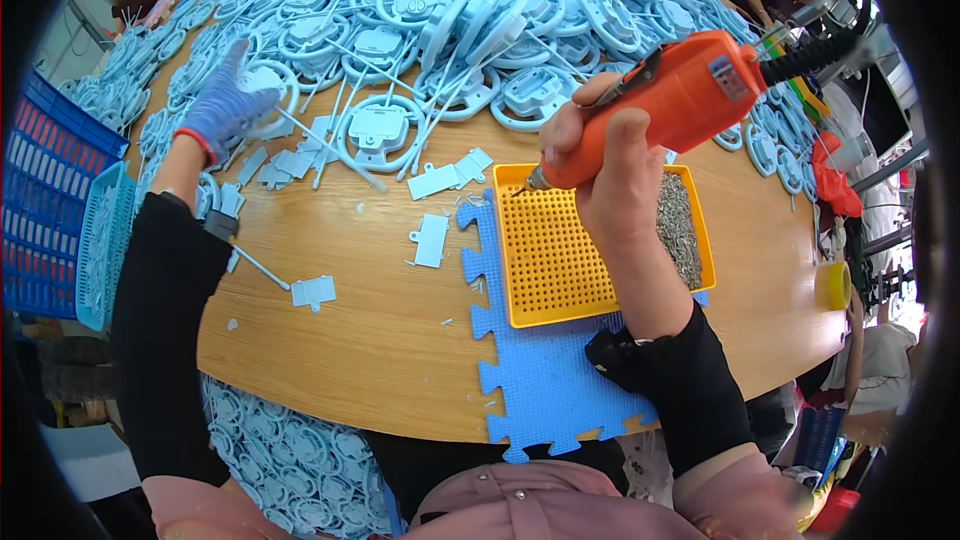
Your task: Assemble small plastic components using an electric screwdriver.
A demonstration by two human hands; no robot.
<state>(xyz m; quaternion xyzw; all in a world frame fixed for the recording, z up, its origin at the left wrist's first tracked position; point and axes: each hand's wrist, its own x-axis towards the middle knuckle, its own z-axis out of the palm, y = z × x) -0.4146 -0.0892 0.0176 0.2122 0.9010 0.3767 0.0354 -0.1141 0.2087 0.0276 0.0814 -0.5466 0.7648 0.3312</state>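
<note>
My left hand (228, 100), in a bluish knitted glove with a red cuff, reaches to the left side of the pile. Its thumb points up and its fingers stretch over a light-blue ring-shaped plastic part (290, 90); I cannot tell if they touch it. My bare right hand (612, 155) is wrapped round an orange electric screwdriver (670, 100) with a black cord. Its tip points down at the far left corner of a yellow tray (560, 324). The tray has a grid of holes, and small metal screws (680, 235) are heaped along its right side.
A big pile of light-blue ringed parts with stems (415, 0) covers the table's far side. Small light-blue cover plates (432, 240) lie about. A blue foam mat (560, 380) is under the tray. Blue crates (60, 190) stand at left, yellow tape (833, 286) at right. Two people sit beyond.
</note>
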